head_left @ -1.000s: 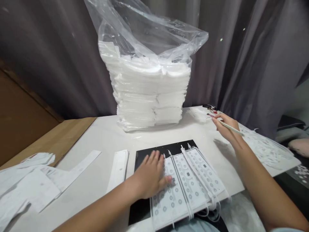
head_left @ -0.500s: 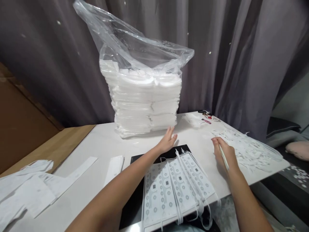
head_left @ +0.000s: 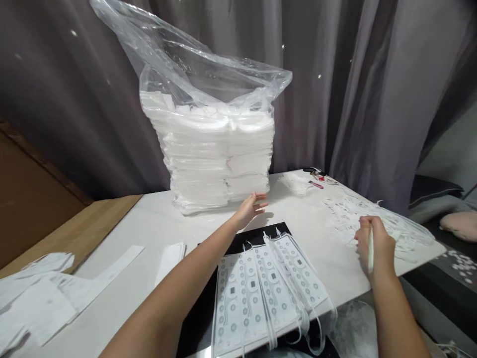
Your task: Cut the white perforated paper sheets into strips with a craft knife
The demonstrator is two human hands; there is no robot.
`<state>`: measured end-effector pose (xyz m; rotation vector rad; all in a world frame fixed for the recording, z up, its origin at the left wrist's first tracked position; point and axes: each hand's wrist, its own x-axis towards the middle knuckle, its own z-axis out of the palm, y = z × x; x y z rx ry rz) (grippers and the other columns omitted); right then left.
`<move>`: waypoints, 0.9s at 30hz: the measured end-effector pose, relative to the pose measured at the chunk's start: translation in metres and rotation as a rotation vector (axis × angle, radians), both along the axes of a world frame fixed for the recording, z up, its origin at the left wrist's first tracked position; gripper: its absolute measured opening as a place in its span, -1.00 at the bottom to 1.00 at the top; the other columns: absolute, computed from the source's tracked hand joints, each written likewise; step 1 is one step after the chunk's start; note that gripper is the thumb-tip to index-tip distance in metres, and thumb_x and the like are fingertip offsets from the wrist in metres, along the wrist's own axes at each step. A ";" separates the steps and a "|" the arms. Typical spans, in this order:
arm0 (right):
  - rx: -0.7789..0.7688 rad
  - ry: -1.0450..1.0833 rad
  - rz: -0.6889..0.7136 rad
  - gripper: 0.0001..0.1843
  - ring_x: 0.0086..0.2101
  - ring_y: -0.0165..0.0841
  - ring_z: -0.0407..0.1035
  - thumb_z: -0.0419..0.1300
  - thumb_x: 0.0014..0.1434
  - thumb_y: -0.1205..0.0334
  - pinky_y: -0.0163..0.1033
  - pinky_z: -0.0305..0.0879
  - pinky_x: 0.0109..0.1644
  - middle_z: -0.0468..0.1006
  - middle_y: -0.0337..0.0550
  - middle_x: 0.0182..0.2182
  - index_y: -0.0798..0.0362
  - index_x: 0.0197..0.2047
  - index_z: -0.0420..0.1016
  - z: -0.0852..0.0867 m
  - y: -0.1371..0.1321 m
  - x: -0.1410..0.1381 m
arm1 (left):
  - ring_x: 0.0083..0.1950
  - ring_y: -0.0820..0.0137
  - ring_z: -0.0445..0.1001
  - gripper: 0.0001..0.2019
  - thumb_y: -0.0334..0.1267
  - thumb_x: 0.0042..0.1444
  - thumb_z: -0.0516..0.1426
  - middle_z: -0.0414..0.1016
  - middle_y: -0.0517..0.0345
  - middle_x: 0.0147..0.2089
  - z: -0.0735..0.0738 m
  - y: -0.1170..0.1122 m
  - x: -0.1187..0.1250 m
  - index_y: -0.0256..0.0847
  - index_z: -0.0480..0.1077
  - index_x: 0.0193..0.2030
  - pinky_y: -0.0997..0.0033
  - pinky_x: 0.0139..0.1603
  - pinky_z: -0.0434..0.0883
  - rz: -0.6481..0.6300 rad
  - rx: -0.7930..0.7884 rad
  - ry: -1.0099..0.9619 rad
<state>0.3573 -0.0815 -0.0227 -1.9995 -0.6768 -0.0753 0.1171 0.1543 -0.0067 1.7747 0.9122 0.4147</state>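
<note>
My left hand (head_left: 250, 211) is open, fingers spread, above the table just in front of the bagged white stack (head_left: 219, 159). Nothing shows in it. My right hand (head_left: 377, 243) is closed around a slim whitish stick-shaped tool (head_left: 370, 251), whose kind I cannot make out, beside the pile of white scraps (head_left: 350, 214). Between my arms lies a white printed sheet (head_left: 249, 298) with rows of grey circles and small dark squares. White cords (head_left: 285, 276) run lengthwise over it, and their loops hang past the table edge. Underneath is a black board (head_left: 199, 311).
Cut white sheets (head_left: 44, 293) and a narrow white stack (head_left: 169, 258) lie at the left, near brown cardboard (head_left: 108, 214). A pink-handled tool (head_left: 315, 184) and a bunch of keys (head_left: 316, 174) are at the back right. A grey curtain (head_left: 305, 99) hangs behind the table (head_left: 298, 214).
My right hand has moved right, toward the scrap pile, with the tool still in it. My left hand has shifted slightly left, its fingers now pointing more to the right. The view has turned a little.
</note>
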 end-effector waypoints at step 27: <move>1.131 1.341 0.461 -0.65 0.11 -0.10 0.30 0.14 0.17 0.07 0.17 0.38 0.00 0.42 -0.29 0.14 0.01 -0.59 0.31 0.028 -0.001 -0.033 | 0.45 -0.03 -0.41 -0.37 0.13 0.30 -0.30 -0.33 0.04 0.48 0.022 -0.133 0.114 -0.09 -0.14 0.43 -0.29 0.32 -0.33 -0.369 0.854 0.206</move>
